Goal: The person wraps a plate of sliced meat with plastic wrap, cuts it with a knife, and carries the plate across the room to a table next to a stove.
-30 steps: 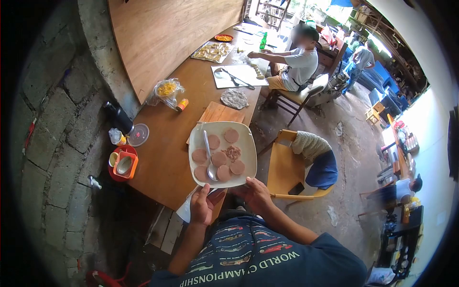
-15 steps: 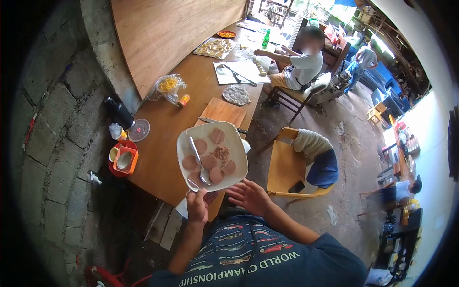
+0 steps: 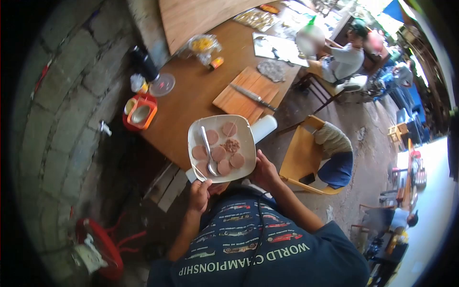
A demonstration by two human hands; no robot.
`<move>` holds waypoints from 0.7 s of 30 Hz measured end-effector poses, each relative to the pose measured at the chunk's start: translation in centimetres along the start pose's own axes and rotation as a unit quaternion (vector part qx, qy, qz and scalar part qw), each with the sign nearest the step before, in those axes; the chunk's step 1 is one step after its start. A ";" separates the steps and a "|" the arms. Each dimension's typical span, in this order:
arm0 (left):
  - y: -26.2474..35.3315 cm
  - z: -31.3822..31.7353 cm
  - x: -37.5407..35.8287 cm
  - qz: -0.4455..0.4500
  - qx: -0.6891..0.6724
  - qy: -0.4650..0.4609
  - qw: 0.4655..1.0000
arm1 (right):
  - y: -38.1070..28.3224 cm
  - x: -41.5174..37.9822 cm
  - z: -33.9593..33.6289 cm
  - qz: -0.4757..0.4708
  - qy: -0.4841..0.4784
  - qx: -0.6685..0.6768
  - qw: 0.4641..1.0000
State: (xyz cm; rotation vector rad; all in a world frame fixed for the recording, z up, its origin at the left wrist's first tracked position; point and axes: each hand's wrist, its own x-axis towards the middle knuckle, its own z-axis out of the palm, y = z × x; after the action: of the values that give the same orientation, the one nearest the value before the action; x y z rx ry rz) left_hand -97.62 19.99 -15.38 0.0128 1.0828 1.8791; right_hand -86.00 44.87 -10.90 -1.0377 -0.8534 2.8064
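Note:
A square white plate (image 3: 248, 136) is held out in front of my chest, over the table's near corner. On it lie several round pinkish-brown meat slices (image 3: 218, 153), a small crumbled heap (image 3: 232, 145) and a metal spoon (image 3: 207, 143). My left hand (image 3: 200, 193) grips the near left corner, thumb on top beside a thin pale stick-like piece. At the near right edge, my right hand (image 3: 265, 170) holds the rim; its fingers are partly hidden behind the plate. Beyond the plate, a knife (image 3: 248, 94) rests across a wooden cutting board (image 3: 227, 99).
A white rounded object (image 3: 264, 128) juts past the table edge. On the table (image 3: 179, 115) are a bag of yellow food (image 3: 203, 44), a black flask (image 3: 143, 63) and an orange container (image 3: 141, 114). A wooden chair (image 3: 301, 153) stands at right; a seated person (image 3: 346, 60) is beyond.
My right hand, open beside the plate earlier, has come onto its right edge. The plate is now closer to my body, and the cutting board and knife show more fully. The view has turned.

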 end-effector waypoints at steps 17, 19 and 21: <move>-3.0 -7.7 -9.6 0.149 -0.097 0.265 0.948 | -6.6 21.4 -5.2 -0.150 -0.225 -0.938 0.215; -2.5 -7.4 -9.5 0.161 -0.105 0.281 0.940 | -6.5 23.2 -6.6 -0.171 -0.271 -0.910 0.265; -2.8 -7.7 -9.6 0.163 -0.102 0.256 0.947 | -7.1 22.4 -5.2 -0.138 -0.274 -0.915 0.262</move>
State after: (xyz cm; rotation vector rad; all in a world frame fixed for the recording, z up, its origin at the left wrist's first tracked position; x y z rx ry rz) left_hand -93.39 8.38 -18.10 -0.4660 1.2781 2.3632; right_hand -101.34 58.09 -23.89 0.6915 -3.5724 0.2828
